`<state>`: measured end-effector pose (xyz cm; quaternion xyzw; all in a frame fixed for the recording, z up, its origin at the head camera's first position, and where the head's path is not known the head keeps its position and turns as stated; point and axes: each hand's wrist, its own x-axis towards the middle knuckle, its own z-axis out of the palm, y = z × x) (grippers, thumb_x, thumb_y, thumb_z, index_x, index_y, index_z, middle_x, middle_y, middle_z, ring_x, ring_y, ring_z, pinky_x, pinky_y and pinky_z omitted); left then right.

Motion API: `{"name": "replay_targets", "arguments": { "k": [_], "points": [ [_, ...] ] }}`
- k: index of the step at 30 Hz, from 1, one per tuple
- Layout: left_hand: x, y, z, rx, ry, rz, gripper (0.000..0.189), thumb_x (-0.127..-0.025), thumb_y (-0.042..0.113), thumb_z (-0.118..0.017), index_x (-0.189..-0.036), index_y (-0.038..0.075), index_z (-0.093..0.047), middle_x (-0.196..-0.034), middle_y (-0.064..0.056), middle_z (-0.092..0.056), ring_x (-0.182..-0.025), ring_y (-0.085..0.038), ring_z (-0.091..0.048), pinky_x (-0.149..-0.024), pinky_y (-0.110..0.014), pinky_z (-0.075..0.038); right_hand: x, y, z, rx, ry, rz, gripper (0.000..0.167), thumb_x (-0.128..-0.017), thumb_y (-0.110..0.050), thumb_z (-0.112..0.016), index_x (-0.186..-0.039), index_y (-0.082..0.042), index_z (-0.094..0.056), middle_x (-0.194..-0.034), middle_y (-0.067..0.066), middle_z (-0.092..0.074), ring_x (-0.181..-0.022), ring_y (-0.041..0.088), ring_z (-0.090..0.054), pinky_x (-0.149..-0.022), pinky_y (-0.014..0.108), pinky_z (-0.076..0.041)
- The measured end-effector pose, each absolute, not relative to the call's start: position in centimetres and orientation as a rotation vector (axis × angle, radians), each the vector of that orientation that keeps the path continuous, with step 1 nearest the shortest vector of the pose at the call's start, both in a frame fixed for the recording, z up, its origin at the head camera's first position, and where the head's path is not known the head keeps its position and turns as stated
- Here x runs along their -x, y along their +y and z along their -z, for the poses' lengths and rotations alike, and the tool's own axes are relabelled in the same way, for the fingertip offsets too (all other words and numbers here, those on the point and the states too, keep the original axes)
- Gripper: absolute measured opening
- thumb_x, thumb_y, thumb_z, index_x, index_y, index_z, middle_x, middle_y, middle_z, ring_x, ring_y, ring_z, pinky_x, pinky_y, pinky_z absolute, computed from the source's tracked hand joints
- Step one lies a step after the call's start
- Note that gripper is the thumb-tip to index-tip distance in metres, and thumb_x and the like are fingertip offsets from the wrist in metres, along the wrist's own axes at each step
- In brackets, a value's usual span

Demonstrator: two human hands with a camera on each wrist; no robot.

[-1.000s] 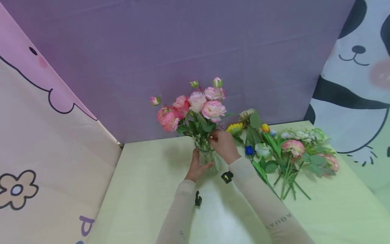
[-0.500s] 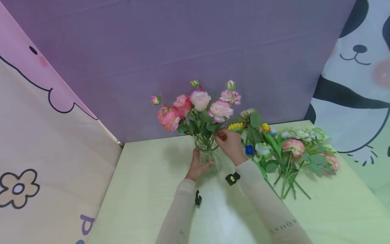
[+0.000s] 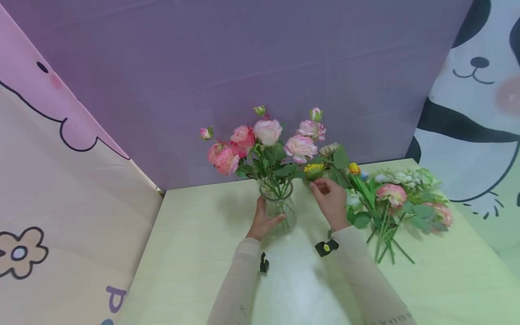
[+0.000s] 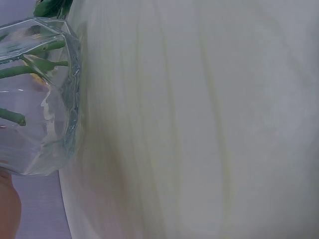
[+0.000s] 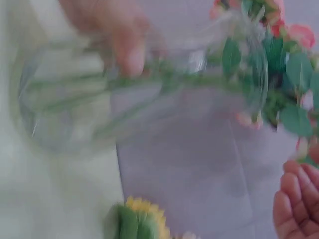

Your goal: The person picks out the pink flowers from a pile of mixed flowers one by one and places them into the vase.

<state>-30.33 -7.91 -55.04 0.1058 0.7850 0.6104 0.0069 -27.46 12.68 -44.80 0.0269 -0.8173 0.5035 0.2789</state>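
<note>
A clear glass vase (image 3: 278, 214) stands on the table, holding several pink flowers on green stems; stem ends show through its glass in the left wrist view. My left hand (image 3: 265, 221) grips the lower left side of the vase, thumb across its front. To the right of the vase, apart from it, is my right hand (image 3: 331, 203), fingers loosely curled and apparently holding nothing. The light pink flower (image 3: 301, 148) leans out to the right above that hand. In the right wrist view, the curled fingers (image 5: 294, 199) show near leaves at the right edge.
A pile of loose flowers lies right of the vase: a yellow sunflower (image 3: 314, 170), an orange tulip (image 3: 354, 169), a pink flower (image 3: 392, 195) and white blooms (image 3: 400, 179). Behind the table (image 3: 191, 253) rises a purple backdrop (image 3: 243, 58). A panda-printed panel (image 3: 467, 167) stands at right.
My right hand has let go of the light pink flower's stem and moved right toward the pile. That flower has shifted right, apart from the other pink blooms. My left hand stays on the vase.
</note>
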Motion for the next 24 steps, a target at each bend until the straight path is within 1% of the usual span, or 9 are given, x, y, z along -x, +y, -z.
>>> {"name": "replay_targets", "arguments": {
  "k": [6,11,15,16,18,20,22,23,24],
  "points": [
    [30.3,-7.8,54.9,-0.312,2.464,-1.895,0.093,-0.077,0.026,-0.077,-0.147,0.015,-0.016,-0.155,-0.012,-0.020,-0.142,-0.031,-0.017,-0.115,-0.053,-0.014,26.8,16.8,46.4,0.171,-2.303,-1.243,0.016,-0.088,-0.009,-0.061,-0.095,0.004,-0.067,-0.084,0.019,-0.068,-0.072,0.027,-0.063,-0.056,0.016,-0.045],
    [30.3,-7.8,54.8,-0.276,2.460,-1.869,0.093,-0.077,0.029,-0.077,-0.147,0.014,-0.016,-0.155,-0.013,-0.017,-0.143,-0.031,-0.014,-0.115,-0.053,-0.013,25.8,20.2,47.7,0.326,-2.360,-1.194,0.019,-0.088,-0.012,-0.059,-0.097,0.004,-0.066,-0.087,0.022,-0.067,-0.069,0.023,-0.061,-0.054,0.019,-0.044],
    [30.3,-7.8,54.7,-0.241,2.444,-1.856,0.095,-0.077,0.032,-0.077,-0.147,0.016,-0.015,-0.156,-0.011,-0.016,-0.143,-0.029,-0.012,-0.115,-0.052,-0.012,24.8,22.5,48.8,0.415,-2.419,-1.193,0.025,-0.090,-0.014,-0.058,-0.104,0.006,-0.064,-0.095,0.024,-0.066,-0.073,0.029,-0.063,-0.060,0.032,-0.050],
    [30.3,-7.8,54.7,-0.239,2.442,-1.858,0.095,-0.077,0.032,-0.077,-0.147,0.017,-0.015,-0.156,-0.011,-0.016,-0.143,-0.029,-0.012,-0.115,-0.052,-0.012,24.5,22.9,49.0,0.432,-2.430,-1.199,0.026,-0.090,-0.013,-0.058,-0.106,0.007,-0.063,-0.097,0.026,-0.065,-0.076,0.032,-0.063,-0.069,0.038,-0.052],
    [30.3,-7.8,54.7,-0.235,2.442,-1.859,0.094,-0.076,0.032,-0.077,-0.147,0.017,-0.016,-0.156,-0.010,-0.016,-0.143,-0.028,-0.013,-0.116,-0.051,-0.012,24.0,23.7,49.3,0.458,-2.453,-1.198,0.029,-0.090,-0.013,-0.058,-0.109,0.009,-0.061,-0.100,0.029,-0.064,-0.081,0.038,-0.062,-0.073,0.047,-0.052],
    [30.3,-7.8,54.8,-0.239,2.442,-1.867,0.094,-0.076,0.031,-0.078,-0.146,0.017,-0.016,-0.156,-0.010,-0.017,-0.143,-0.028,-0.013,-0.116,-0.051,-0.012,23.6,24.4,49.6,0.481,-2.462,-1.189,0.031,-0.089,-0.012,-0.059,-0.110,0.011,-0.059,-0.101,0.031,-0.063,-0.085,0.042,-0.061,-0.077,0.051,-0.051],
    [30.4,-7.8,54.9,-0.254,2.445,-1.874,0.093,-0.076,0.031,-0.078,-0.146,0.017,-0.017,-0.156,-0.011,-0.018,-0.143,-0.029,-0.014,-0.115,-0.051,-0.013,23.3,25.0,50.1,0.508,-2.464,-1.160,0.031,-0.088,-0.012,-0.061,-0.108,0.011,-0.059,-0.100,0.031,-0.063,-0.085,0.042,-0.061,-0.075,0.047,-0.052],
    [30.4,-7.8,54.9,-0.256,2.445,-1.874,0.093,-0.076,0.031,-0.078,-0.146,0.017,-0.018,-0.155,-0.011,-0.019,-0.143,-0.029,-0.015,-0.115,-0.051,-0.013,23.1,25.3,50.3,0.527,-2.468,-1.151,0.031,-0.088,-0.013,-0.062,-0.108,0.010,-0.059,-0.099,0.030,-0.063,-0.084,0.040,-0.061,-0.065,0.041,-0.052],
    [30.5,-7.8,54.9,-0.258,2.444,-1.874,0.093,-0.076,0.031,-0.078,-0.146,0.016,-0.018,-0.155,-0.011,-0.019,-0.143,-0.029,-0.015,-0.115,-0.052,-0.013,22.9,25.5,50.5,0.542,-2.470,-1.135,0.030,-0.087,-0.013,-0.062,-0.106,0.010,-0.060,-0.098,0.029,-0.064,-0.082,0.039,-0.061,-0.063,0.037,-0.051]
  ]
}}
